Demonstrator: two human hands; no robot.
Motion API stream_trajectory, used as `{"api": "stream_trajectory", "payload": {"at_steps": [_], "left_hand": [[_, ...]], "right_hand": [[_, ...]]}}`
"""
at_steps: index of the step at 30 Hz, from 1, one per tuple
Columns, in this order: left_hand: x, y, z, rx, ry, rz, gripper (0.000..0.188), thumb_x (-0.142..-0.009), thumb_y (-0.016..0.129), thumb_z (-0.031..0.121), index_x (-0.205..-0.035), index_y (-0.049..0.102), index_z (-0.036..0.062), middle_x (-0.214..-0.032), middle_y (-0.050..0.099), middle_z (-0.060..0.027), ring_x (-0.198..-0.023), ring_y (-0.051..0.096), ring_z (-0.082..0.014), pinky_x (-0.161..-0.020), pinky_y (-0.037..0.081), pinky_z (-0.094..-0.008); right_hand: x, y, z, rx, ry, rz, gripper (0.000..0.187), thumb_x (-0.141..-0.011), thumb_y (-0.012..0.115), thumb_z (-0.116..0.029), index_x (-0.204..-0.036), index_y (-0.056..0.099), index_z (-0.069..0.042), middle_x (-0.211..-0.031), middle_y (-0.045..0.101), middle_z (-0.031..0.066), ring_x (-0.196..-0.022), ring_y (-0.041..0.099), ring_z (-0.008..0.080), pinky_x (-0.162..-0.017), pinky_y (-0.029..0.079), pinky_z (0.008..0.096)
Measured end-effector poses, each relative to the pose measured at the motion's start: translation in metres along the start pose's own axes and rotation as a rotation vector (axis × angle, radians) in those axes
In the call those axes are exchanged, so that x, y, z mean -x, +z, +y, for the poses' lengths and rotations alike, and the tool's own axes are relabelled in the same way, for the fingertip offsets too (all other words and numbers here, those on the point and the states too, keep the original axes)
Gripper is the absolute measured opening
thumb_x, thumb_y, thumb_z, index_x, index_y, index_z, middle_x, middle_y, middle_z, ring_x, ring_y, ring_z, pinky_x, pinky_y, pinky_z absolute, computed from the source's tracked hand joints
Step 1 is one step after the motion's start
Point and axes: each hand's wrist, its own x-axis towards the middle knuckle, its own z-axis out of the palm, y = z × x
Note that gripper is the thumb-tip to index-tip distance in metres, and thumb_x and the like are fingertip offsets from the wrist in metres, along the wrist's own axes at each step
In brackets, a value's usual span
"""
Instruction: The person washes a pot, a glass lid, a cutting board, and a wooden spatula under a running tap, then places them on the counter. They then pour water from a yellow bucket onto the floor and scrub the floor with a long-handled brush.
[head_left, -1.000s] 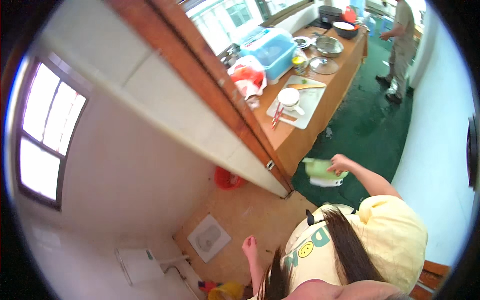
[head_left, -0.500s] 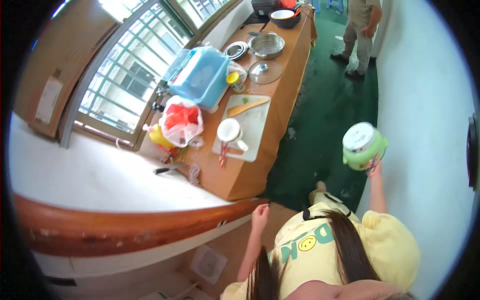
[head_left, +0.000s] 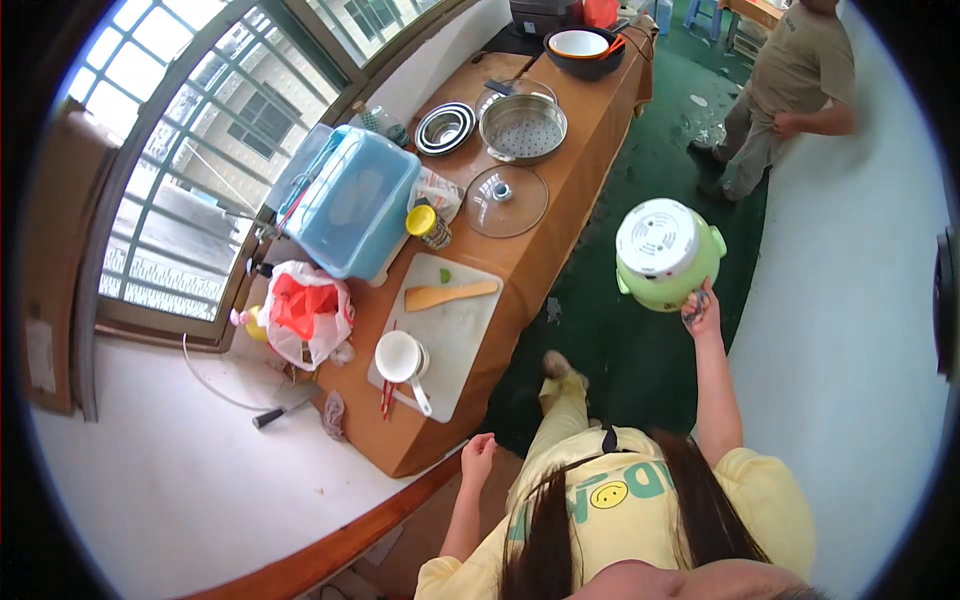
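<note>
My right hand (head_left: 701, 310) grips a light green electric pot (head_left: 690, 262) by its near side, out over the floor. The pot is tipped so that a white round face with vent slots, apparently its underside, is uppermost. Something dark and small shows at my right fingers, too small to make out. By the near corner of the table hangs my left hand (head_left: 478, 457), its fingers curled in with nothing visible in them. Closest to it on the table is a white cutting board (head_left: 455, 345), bearing a white handled pan (head_left: 400, 357), a wooden spatula (head_left: 450, 295) and red chopsticks (head_left: 387, 400).
Along the table (head_left: 400, 450) stand a blue storage box (head_left: 350, 200), a yellow-lidded jar (head_left: 428, 226), a glass lid (head_left: 507, 202), a steamer pot (head_left: 523, 128) and nested bowls (head_left: 445, 128). A knife (head_left: 285, 405) lies leftward. Ahead right, a person (head_left: 790, 100) stands by the wall.
I have stepped forward along the table. The green pot has swung left in view, with my right hand still holding it. The other person appears closer.
</note>
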Motion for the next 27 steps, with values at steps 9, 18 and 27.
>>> {"api": "stream_trajectory", "payload": {"at_steps": [9,18,27], "left_hand": [[-0.221,0.081,0.141,0.049,0.190,-0.036,0.019,-0.085,0.052,0.013,-0.094,0.057,-0.0032,-0.076,0.059,-0.0053,-0.066,0.054,-0.0103,-0.060,0.044,-0.0234],[-0.427,0.163,0.351,-0.047,0.485,0.120,0.023,-0.080,0.057,0.010,-0.100,0.055,-0.0008,-0.081,0.060,-0.0095,-0.067,0.056,-0.0152,-0.064,0.046,-0.0275],[-0.515,0.219,0.399,-0.153,0.343,0.757,0.041,-0.076,0.056,0.010,-0.114,0.046,-0.0015,-0.107,0.047,-0.0177,-0.099,0.044,-0.0325,-0.088,0.034,-0.0386]], "right_hand": [[-0.115,0.154,-0.067,0.347,-0.151,-0.006,0.021,-0.082,0.058,-0.031,-0.074,0.051,-0.013,-0.048,0.045,-0.0040,-0.035,0.041,0.0066,-0.031,0.032,0.0199],[-0.249,0.301,-0.109,0.513,-0.263,-0.247,0.020,-0.083,0.058,-0.025,-0.085,0.053,-0.006,-0.060,0.049,-0.0012,-0.037,0.042,0.0062,-0.033,0.034,0.0206],[-0.506,0.561,-0.008,1.660,-0.721,-0.904,0.025,-0.077,0.062,-0.026,-0.077,0.055,-0.002,-0.063,0.059,0.0075,-0.050,0.058,0.0215,-0.044,0.043,0.0305]]}}
